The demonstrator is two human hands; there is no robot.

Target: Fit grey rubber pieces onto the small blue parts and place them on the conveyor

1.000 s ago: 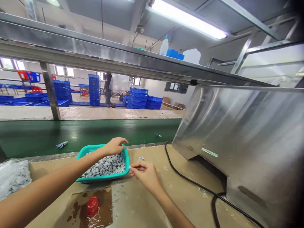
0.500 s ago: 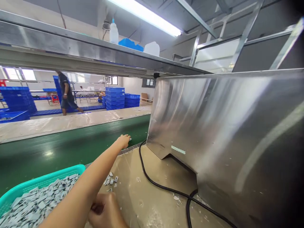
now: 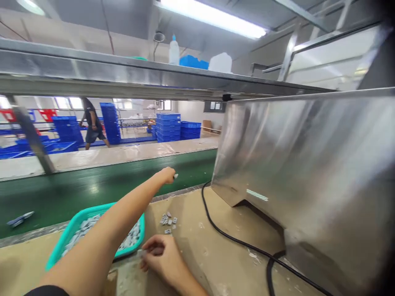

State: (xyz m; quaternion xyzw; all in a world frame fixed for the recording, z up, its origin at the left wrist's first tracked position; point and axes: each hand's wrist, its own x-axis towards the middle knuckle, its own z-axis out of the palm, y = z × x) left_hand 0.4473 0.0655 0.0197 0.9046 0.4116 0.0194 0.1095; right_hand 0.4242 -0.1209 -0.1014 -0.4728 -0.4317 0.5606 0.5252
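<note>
My left hand [image 3: 167, 175] reaches out over the green conveyor belt [image 3: 123, 174], fingers closed on a small grey plastic piece [image 3: 175, 176] that sticks out past them. Lower down, my right hand [image 3: 162, 257] hovers over the tabletop beside the basket, thumb and fingertips pinched together. A pale bit shows at those fingertips, too small to make out. Under my left forearm stands a turquoise basket [image 3: 142, 228] heaped with small grey plastic pieces [image 3: 89, 224]; the arm hides part of it. Several loose grey parts [image 3: 165, 220] lie on the table right of the basket.
A big stainless steel housing [image 3: 262, 152] stands on the right, with a black cable [image 3: 228, 236] across the table before it. A metal shelf [image 3: 123, 70] runs overhead. A slim grey object [image 3: 20, 219] lies on the belt. Behind, a person [image 3: 91, 121] walks among blue crates [image 3: 168, 127].
The view has swung left, showing more belt and the basket. My left hand has come up off the belt surface with the grey piece. My right hand has come out from behind the forearm.
</note>
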